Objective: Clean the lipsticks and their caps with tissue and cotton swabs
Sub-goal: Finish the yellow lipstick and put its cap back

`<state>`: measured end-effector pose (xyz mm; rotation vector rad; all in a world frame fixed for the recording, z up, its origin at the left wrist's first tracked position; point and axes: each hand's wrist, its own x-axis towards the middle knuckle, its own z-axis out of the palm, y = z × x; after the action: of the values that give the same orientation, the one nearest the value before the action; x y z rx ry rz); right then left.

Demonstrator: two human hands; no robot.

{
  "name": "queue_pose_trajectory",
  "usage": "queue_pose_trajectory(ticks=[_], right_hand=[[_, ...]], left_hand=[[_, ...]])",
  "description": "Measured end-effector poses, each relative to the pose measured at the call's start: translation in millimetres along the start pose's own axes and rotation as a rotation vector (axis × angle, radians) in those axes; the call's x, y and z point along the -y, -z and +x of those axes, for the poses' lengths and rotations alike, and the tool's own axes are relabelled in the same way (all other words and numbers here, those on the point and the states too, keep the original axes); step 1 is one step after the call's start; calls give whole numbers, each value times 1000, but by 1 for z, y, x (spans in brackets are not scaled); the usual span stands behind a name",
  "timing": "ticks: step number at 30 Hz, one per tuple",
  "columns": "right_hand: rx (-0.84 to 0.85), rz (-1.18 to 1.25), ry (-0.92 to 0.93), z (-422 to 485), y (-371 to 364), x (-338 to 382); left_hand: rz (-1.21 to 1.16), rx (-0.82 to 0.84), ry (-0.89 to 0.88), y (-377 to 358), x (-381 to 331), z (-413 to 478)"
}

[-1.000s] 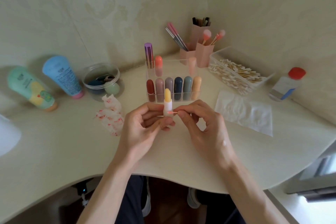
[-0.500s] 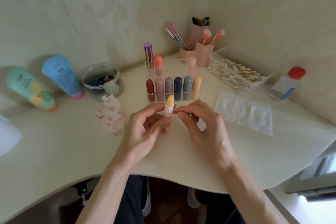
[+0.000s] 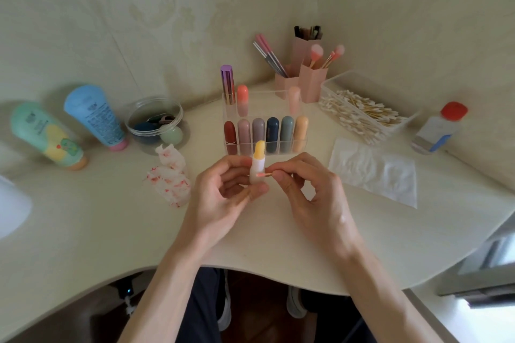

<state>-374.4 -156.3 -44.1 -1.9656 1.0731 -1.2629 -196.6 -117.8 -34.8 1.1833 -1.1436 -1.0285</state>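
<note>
My left hand (image 3: 223, 192) grips an uncapped lipstick (image 3: 258, 164) upright, white tube with a yellow tip. My right hand (image 3: 309, 189) pinches a cotton swab (image 3: 264, 174) whose pink-stained tip touches the side of the tube. Behind the hands stands a clear organizer (image 3: 302, 145) holding several capped lipsticks in different colours. A crumpled tissue (image 3: 170, 178) with red stains lies to the left. A flat clean tissue (image 3: 373, 170) lies to the right. A clear box of cotton swabs (image 3: 362, 114) sits at the back right.
Two tubes of cream (image 3: 44, 136) (image 3: 94, 117) and a clear jar of sponges (image 3: 154, 125) lie at the left. Pink brush holders (image 3: 306, 75) stand in the corner. A red-capped bottle (image 3: 440, 128) leans at the right wall. The desk edge (image 3: 250, 270) curves in front.
The lipstick tilted briefly and is upright again. The swab tip has stayed against the tube, shifting slightly along its side.
</note>
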Motion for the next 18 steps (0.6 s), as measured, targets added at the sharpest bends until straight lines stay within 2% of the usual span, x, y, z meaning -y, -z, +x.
queue_pose_trajectory(ticks=[18], right_hand=[[-59, -103, -15, 1, 3, 1]], left_hand=[[80, 100, -11, 0, -3, -2]])
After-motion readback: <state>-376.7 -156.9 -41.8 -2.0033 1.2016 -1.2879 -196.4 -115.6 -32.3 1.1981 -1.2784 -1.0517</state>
